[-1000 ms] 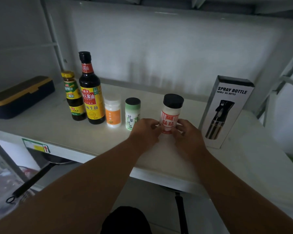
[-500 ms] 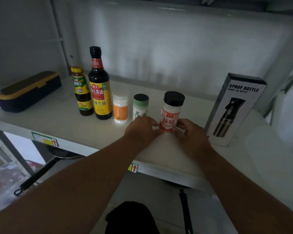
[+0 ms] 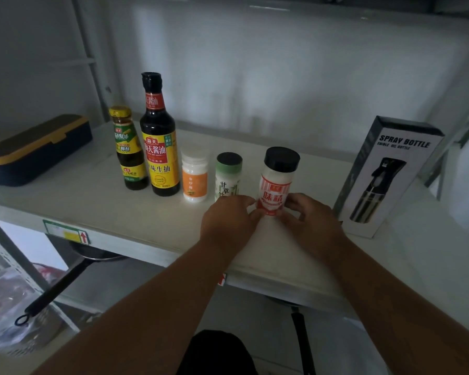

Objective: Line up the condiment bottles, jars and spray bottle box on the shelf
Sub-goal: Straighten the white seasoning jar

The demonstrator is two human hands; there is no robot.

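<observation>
On the white shelf [image 3: 92, 212] stand, from left to right, a small yellow-capped sauce bottle [image 3: 129, 150], a tall soy sauce bottle [image 3: 159, 142], an orange-labelled white jar [image 3: 194, 177], a green-lidded jar [image 3: 228, 174] and a red-labelled jar with a black lid [image 3: 278, 180]. My left hand [image 3: 229, 220] and my right hand [image 3: 309, 220] both grip the base of the red-labelled jar, which stands upright. My left hand hides the lower part of the green-lidded jar. The spray bottle box [image 3: 387, 177] stands upright just right of my right hand.
A dark blue case with a yellow band [image 3: 35, 150] lies at the shelf's left end. Under the shelf, a pan with a long black handle [image 3: 57, 288] and a second black handle [image 3: 302, 345] stick out. A plastic bag [image 3: 3, 307] lies at lower left.
The camera view shifted slightly. Both hands stay on the red-labelled jar, which has kept its place between the green-lidded jar and the box.
</observation>
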